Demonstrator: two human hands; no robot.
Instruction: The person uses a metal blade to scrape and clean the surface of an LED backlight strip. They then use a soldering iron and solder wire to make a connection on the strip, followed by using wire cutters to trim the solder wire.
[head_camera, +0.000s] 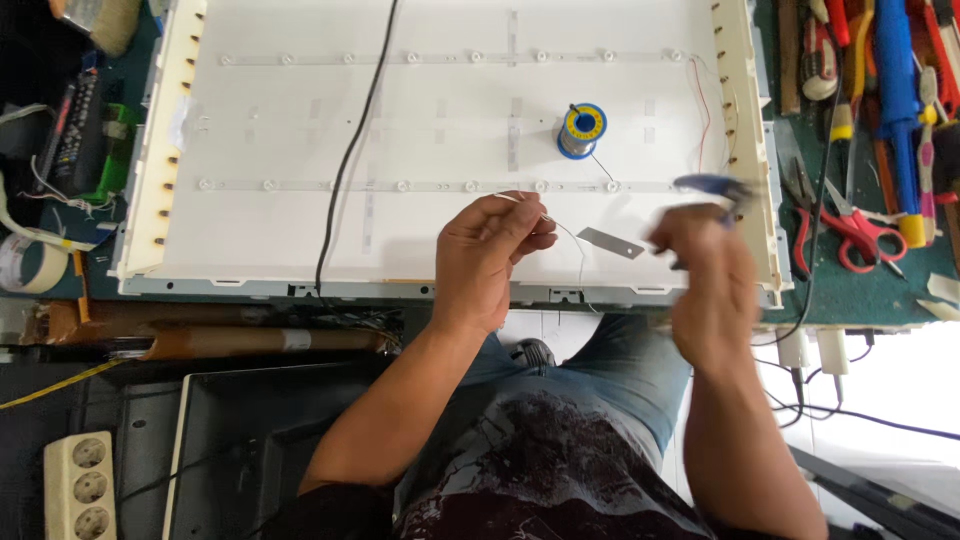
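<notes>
My left hand (490, 250) pinches a thin silvery solder wire (566, 232) over the near edge of a white backlight panel (300, 140). The wire trails toward a solder spool (581, 130) with a blue and yellow label standing on the panel. My right hand (705, 265) is blurred with motion and grips a blue-handled tool (712, 187) whose kind I cannot make out. A small grey metal strip (610, 242) lies on the panel between my hands. Rows of small round lenses (400, 186) run across the panel.
A black cable (350, 150) crosses the panel. Red-handled scissors (850, 235), pliers and screwdrivers (895, 100) crowd the green bench on the right. A tape roll (28, 262) and a remote control (70, 125) lie at left; a white power strip (80, 485) sits at lower left.
</notes>
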